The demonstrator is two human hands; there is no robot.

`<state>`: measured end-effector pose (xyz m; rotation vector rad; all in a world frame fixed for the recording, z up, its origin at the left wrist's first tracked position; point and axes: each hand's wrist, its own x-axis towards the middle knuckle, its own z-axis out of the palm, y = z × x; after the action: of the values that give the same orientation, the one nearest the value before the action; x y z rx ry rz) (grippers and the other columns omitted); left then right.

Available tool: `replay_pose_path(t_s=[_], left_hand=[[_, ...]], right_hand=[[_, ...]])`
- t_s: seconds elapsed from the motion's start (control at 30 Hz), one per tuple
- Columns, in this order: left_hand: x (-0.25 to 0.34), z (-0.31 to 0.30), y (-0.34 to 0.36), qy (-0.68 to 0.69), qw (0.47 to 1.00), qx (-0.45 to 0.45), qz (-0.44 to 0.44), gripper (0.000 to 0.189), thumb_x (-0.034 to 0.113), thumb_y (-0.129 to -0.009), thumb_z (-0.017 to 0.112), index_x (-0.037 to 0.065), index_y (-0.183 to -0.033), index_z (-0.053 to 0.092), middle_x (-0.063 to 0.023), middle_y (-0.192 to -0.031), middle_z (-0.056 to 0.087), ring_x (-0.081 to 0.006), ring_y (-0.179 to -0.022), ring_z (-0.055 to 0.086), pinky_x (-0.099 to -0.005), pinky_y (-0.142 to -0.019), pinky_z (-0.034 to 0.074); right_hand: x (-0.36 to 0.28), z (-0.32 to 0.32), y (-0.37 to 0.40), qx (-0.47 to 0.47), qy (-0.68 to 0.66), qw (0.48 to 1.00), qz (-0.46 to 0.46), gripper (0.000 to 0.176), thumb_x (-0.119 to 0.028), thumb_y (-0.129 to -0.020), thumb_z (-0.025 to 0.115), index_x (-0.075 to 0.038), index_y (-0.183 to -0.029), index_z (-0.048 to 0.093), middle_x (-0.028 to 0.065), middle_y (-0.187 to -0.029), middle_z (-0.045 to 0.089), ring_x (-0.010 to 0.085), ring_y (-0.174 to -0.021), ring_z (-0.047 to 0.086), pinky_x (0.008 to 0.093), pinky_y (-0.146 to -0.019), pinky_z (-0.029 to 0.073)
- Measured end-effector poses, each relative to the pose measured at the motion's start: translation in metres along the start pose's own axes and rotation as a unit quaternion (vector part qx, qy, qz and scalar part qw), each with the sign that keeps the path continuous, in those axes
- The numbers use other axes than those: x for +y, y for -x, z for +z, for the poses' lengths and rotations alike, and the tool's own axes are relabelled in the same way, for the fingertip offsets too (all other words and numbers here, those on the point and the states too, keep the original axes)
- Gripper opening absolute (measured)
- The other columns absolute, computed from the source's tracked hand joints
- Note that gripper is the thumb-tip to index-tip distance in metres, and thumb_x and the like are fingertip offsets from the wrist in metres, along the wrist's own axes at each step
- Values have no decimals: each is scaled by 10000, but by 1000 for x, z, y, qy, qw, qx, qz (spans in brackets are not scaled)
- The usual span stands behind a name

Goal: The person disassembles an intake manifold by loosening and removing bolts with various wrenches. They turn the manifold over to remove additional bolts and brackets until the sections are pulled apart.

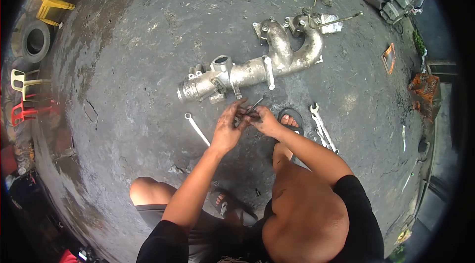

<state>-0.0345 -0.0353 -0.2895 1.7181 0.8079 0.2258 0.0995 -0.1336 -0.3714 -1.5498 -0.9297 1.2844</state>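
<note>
The person squats on the concrete floor just short of the grey manifold, both hands meeting below its near end. The left hand and right hand each have their grip closed, fingers pinched on one slim dark rod. Its free tip slants up towards the manifold, just beside the casting but apart from it, and the right hand sits slightly nearer that tip.

A lone spanner lies left of the hands, further from the manifold.

apparent manifold ahead, wrench left, wrenches right
</note>
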Motion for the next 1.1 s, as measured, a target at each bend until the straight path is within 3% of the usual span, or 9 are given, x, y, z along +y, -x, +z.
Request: replay_pose_path(t_s=[0.07,0.1,0.17,0.3,0.37,0.43,0.67,0.77,1.1], left_hand=[[-40,8,-2,-59,992,114,-22,297,108,-853,679,78,-1133,583,-97,-941,635,-207,-833,627,-346,-742,500],[-46,8,-4,-55,991,116,-23,297,108,-853,679,78,-1133,583,-97,-941,635,-207,-833,627,-346,-742,500],[-59,12,-6,-62,974,152,-155,232,116,-878,653,60,-1095,593,-102,-962,649,-189,-860,633,-330,-761,492],[-93,20,-21,10,952,277,-132,183,121,-886,639,36,-1041,594,-115,-891,655,-225,-835,642,-334,-769,486],[-85,9,-21,-46,953,266,-140,339,137,-845,683,52,-1150,563,-164,-1038,633,-275,-977,622,-394,-830,469],[-60,-6,-22,-314,894,315,-51,563,185,-802,716,110,-1304,474,-168,-1273,515,-311,-1204,494,-447,-975,383],[-69,-50,-59,-333,935,125,-10,743,286,-757,758,182,-1398,397,-149,-1448,360,-326,-1355,319,-492,-1083,269],[-80,-46,-62,-342,930,138,4,743,300,-755,759,195,-1398,402,-132,-1455,359,-320,-1374,292,-497,-1093,245],[-80,-30,-61,-334,925,172,-58,678,315,-791,731,238,-1385,414,-56,-1482,339,-261,-1399,271,-571,-1064,239]], right_hand=[[20,9,-11,81,-231,967,69,319,-110,-894,671,37,-1116,496,120,-969,631,181,-922,648,292,-767,562],[15,10,-16,80,-228,968,71,319,-110,-894,671,37,-1116,496,120,-969,631,181,-922,648,292,-767,562],[8,14,-26,109,-257,956,87,368,-72,-885,669,49,-1145,438,149,-1033,608,210,-900,655,291,-790,576],[9,23,-55,158,-322,928,98,343,-102,-873,692,22,-1119,487,130,-1013,620,242,-903,665,336,-795,582],[11,28,-69,187,-332,919,103,343,-116,-868,701,27,-1106,500,126,-993,626,237,-890,672,329,-779,586],[18,31,-81,205,-304,925,98,363,-107,-888,674,81,-1107,455,174,-1023,601,244,-880,681,314,-734,588],[11,31,-86,211,-355,902,125,433,-98,-877,686,89,-1181,441,165,-998,649,240,-843,697,298,-665,577],[9,39,-82,208,-361,900,124,245,-87,-852,713,37,-1017,580,121,-971,654,232,-857,696,297,-707,589],[7,48,-82,248,-398,875,123,277,-118,-863,708,2,-1068,564,128,-993,656,227,-870,689,306,-733,585]])
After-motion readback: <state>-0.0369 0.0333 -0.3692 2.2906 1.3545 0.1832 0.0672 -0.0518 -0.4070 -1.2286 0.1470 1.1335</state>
